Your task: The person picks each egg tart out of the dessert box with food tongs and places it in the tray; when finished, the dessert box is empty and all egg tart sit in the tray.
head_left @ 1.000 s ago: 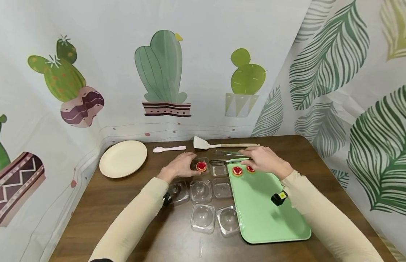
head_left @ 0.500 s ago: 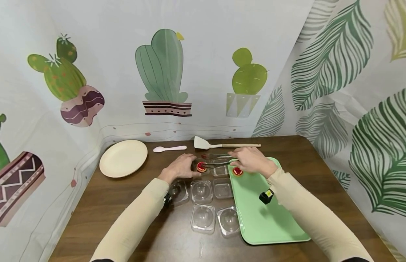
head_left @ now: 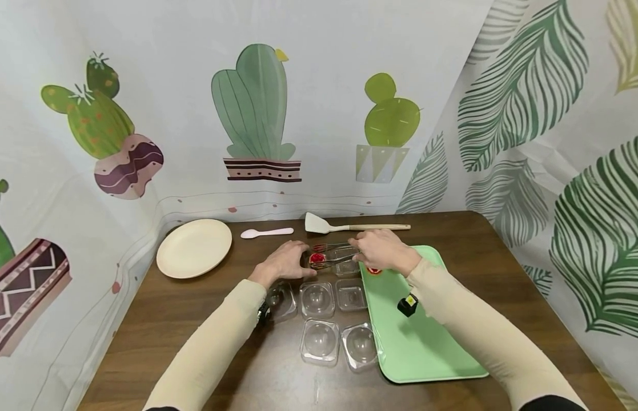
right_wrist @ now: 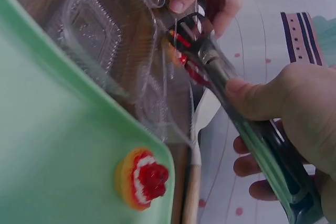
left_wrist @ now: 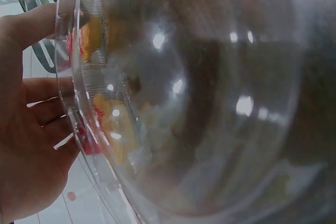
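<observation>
My left hand (head_left: 285,261) is at a clear plastic container at the far end of the group, its thumb and fingers at the container's rim. A small red-topped tart (head_left: 317,260) sits there. My right hand (head_left: 382,249) grips metal tongs (right_wrist: 236,98), whose ends reach over this container on either side of the tart. Red shows along the far end of the tongs; I cannot tell whether they pinch the tart. Another tart (right_wrist: 142,179) lies on the green tray (head_left: 426,331), partly hidden below my right hand in the head view. A clear domed lid (left_wrist: 210,103) fills the left wrist view.
Several clear plastic containers (head_left: 319,341) stand on the wooden table (head_left: 221,354), left of the tray. A cream plate (head_left: 194,249) lies at the back left. A pale pink spoon (head_left: 267,233) and a white spatula (head_left: 317,224) lie along the back.
My right hand has moved left with the tongs, from above the tray to the tart in the container. It now covers more of the tray's far edge. My left hand has stayed put.
</observation>
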`<action>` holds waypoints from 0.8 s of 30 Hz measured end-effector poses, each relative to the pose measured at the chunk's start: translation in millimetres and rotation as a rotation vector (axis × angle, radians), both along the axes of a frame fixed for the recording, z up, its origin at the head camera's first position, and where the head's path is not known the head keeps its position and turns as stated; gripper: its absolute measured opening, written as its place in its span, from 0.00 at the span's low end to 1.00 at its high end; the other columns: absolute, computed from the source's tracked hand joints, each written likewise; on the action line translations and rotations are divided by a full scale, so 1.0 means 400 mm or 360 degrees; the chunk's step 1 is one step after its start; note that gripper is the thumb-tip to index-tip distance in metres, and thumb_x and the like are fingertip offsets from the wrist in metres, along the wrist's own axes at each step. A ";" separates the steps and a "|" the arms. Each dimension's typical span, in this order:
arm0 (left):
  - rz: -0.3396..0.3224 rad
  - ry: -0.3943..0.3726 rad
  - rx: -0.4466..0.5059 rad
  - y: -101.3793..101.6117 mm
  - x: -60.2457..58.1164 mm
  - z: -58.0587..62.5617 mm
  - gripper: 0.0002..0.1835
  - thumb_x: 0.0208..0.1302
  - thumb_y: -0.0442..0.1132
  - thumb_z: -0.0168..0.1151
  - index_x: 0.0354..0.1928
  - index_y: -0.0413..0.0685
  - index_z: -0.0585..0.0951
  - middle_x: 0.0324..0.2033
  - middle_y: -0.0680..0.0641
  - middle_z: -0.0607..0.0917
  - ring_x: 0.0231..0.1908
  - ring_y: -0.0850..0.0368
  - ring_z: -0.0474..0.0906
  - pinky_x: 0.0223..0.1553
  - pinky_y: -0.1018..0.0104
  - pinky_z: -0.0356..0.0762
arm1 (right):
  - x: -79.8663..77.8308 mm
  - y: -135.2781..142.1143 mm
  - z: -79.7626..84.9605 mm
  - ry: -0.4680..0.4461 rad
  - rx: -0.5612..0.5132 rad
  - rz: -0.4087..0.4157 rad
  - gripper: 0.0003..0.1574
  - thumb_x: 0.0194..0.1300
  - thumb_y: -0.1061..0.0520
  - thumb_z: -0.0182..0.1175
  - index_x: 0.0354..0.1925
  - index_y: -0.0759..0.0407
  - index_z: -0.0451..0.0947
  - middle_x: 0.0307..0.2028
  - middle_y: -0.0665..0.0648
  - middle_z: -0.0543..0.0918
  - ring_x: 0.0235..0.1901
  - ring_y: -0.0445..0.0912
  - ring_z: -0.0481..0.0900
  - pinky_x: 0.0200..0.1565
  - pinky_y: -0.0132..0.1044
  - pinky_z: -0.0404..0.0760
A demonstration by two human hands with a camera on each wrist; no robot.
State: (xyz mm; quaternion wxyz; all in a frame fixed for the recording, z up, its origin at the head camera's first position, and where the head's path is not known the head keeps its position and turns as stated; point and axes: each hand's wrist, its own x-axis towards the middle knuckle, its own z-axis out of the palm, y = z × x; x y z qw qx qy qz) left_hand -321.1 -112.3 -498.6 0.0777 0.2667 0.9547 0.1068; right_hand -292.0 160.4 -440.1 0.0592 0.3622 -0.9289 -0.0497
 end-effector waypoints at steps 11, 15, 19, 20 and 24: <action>0.0013 -0.0004 0.0013 -0.003 -0.002 0.004 0.42 0.53 0.62 0.68 0.64 0.42 0.73 0.62 0.42 0.76 0.65 0.46 0.69 0.68 0.56 0.65 | 0.002 -0.057 0.023 -0.0033 0.0123 -0.0039 0.10 0.60 0.47 0.66 0.29 0.50 0.78 0.30 0.51 0.83 0.27 0.49 0.82 0.22 0.46 0.78; 0.0022 -0.0011 0.0001 -0.004 -0.003 0.004 0.42 0.52 0.63 0.68 0.64 0.43 0.73 0.62 0.43 0.76 0.64 0.47 0.70 0.68 0.56 0.65 | 0.004 -0.058 0.019 -0.0007 0.0106 -0.0016 0.10 0.60 0.49 0.65 0.26 0.48 0.77 0.27 0.49 0.83 0.24 0.47 0.81 0.22 0.43 0.77; 0.0014 -0.0010 -0.0006 -0.002 -0.005 0.003 0.43 0.53 0.63 0.67 0.65 0.43 0.73 0.63 0.43 0.76 0.65 0.47 0.69 0.69 0.57 0.64 | 0.008 -0.051 0.014 -0.0004 0.0095 0.0003 0.10 0.62 0.51 0.65 0.26 0.48 0.76 0.22 0.47 0.80 0.19 0.44 0.76 0.18 0.39 0.71; 0.0013 -0.0009 -0.0005 -0.002 -0.005 0.002 0.43 0.53 0.63 0.67 0.65 0.43 0.73 0.63 0.43 0.76 0.65 0.47 0.69 0.69 0.57 0.63 | 0.010 -0.049 0.013 -0.0008 0.0092 0.0006 0.10 0.63 0.51 0.65 0.27 0.48 0.76 0.21 0.47 0.79 0.18 0.44 0.75 0.16 0.38 0.69; 0.0014 -0.0006 0.0007 -0.001 -0.006 0.002 0.43 0.52 0.63 0.68 0.64 0.43 0.74 0.62 0.43 0.76 0.65 0.47 0.69 0.69 0.58 0.64 | 0.013 -0.041 0.009 -0.0013 0.0081 0.0002 0.10 0.64 0.50 0.64 0.28 0.48 0.76 0.19 0.47 0.77 0.16 0.42 0.71 0.15 0.35 0.65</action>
